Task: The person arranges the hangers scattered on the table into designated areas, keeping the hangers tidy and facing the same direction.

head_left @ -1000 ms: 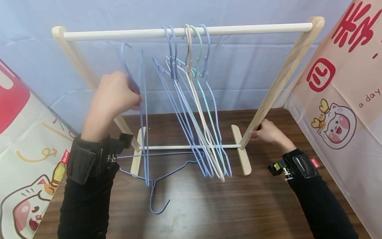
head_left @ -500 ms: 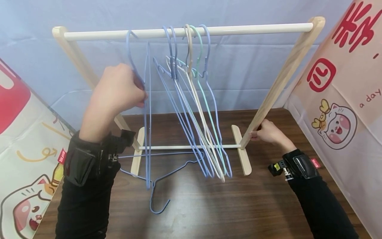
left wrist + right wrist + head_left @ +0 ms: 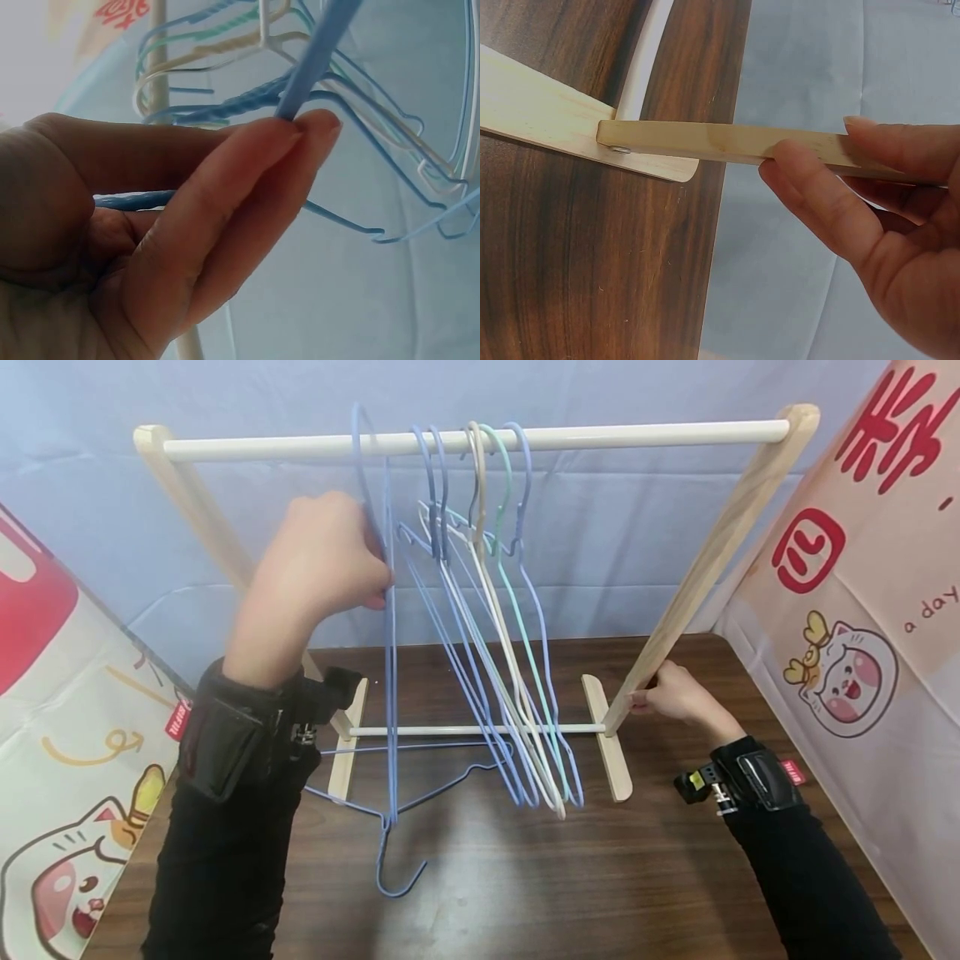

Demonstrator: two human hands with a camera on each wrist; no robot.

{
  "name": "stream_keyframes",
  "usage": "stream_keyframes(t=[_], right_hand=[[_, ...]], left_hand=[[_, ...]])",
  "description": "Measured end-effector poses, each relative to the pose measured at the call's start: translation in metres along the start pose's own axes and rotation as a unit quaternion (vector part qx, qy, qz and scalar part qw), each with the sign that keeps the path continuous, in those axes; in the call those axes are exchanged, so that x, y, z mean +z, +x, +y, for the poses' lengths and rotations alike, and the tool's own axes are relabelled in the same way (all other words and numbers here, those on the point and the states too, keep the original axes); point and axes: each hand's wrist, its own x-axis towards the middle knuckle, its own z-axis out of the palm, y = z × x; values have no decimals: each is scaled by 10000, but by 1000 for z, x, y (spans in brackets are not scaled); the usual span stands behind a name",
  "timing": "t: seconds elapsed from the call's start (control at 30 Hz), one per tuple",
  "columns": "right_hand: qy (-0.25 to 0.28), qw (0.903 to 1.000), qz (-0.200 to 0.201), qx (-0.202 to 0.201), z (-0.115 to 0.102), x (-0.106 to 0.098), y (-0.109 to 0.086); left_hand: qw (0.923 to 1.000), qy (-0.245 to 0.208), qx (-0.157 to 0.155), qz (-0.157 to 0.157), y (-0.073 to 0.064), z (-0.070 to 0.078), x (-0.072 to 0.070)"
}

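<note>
My left hand (image 3: pixel 322 556) pinches a blue wire hanger (image 3: pixel 392 693) near its neck, left of the hanging ones. Its hook rises above the white rod (image 3: pixel 637 437) of a small wooden rack and overlaps it in the head view. Thumb and fingertips press on the blue wire (image 3: pixel 315 60) in the left wrist view. Low on the rack's right wooden post (image 3: pixel 720 535), my right hand (image 3: pixel 678 695) holds on, with the thumb on one side of the post (image 3: pixel 727 142) and fingers on the other.
Several blue, beige-white and green hangers (image 3: pixel 507 485) hang bunched mid-rod, their lower ends fanned to the right. Another blue hanger (image 3: pixel 382 860) lies on the dark wood table (image 3: pixel 525 885), hook toward me. Printed cloths (image 3: pixel 847 568) stand at both sides.
My left hand has moved up and to the right, lifting the blue hanger's hook from below the rod to above it. My right hand has stayed on the post.
</note>
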Motion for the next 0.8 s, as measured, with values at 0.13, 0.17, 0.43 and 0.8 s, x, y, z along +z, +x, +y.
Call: stream_keyframes(t=[0.13,0.17,0.43,0.8], right_hand=[[34,10000,-2,9,0,0,0],[38,10000,0,8,0,0,0],[7,10000,2,-10,0,0,0],[62,10000,-8,-44,1,0,1]], left_hand=[[10000,-74,-34,7,2,2,2],[9999,-94,-47,13,3,3,3],[9996,-229,-152,28,5,5,7],[9994,-187,-167,220,6,11,7]])
